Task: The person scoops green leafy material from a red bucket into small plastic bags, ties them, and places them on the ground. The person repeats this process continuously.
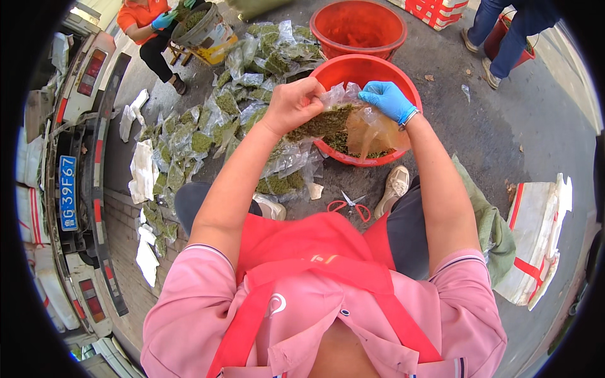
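Observation:
My bare left hand (pixel 292 106) pinches one top corner of a clear plastic bag (pixel 368 130). The other top corner is gripped by my right hand (pixel 388 101), which wears a blue glove. Stretched between them, the bag holds a mass of small green grains (pixel 320 123) on its left side, while its right side hangs nearly see-through. Beneath it stands a red tub (pixel 409 88) with loose green grains at the bottom, partly hidden by the bag. Red-handled scissors (pixel 350 203) lie spread on the ground between my shoes.
Many clear bags of green stuff (pixel 220 120) cover the ground to the left. Behind stands another red tub (pixel 359 53). A co-worker (pixel 142 22) in blue gloves sits by a bucket (pixel 205 38); another person (pixel 504 44) stands far right. A truck (pixel 82 157) borders the left; a foam box (pixel 529 242) lies right.

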A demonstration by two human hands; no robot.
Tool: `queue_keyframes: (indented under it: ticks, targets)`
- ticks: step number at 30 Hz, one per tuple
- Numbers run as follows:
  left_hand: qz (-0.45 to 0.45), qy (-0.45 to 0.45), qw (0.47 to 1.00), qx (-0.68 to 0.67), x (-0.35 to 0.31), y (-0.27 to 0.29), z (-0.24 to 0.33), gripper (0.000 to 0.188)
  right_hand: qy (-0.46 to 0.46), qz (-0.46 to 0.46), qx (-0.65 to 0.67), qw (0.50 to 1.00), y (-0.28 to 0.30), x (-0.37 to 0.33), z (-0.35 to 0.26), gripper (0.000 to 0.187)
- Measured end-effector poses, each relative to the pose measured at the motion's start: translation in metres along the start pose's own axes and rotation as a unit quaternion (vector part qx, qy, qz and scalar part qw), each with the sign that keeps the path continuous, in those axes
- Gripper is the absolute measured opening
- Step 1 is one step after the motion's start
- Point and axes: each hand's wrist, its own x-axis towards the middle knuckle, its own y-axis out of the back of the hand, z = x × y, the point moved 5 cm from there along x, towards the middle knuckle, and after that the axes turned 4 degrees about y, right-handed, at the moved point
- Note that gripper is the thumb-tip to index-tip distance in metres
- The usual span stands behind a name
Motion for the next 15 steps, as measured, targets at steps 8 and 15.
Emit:
queue_keyframes:
  ticks: [8,15]
  targets:
    - [-0.082,0.002,0.965,0.25,-0.004,-0.056,-0.018,0.026,0.078,0.053,-0.152,0.984,-0.002,-0.012,-0.024,0.022]
    - [0.026,-0.074,0.976,0.201,0.011,-0.068,-0.001,0.013,0.051,0.066,-0.208,0.975,0.009,-0.011,-0.016,0.036]
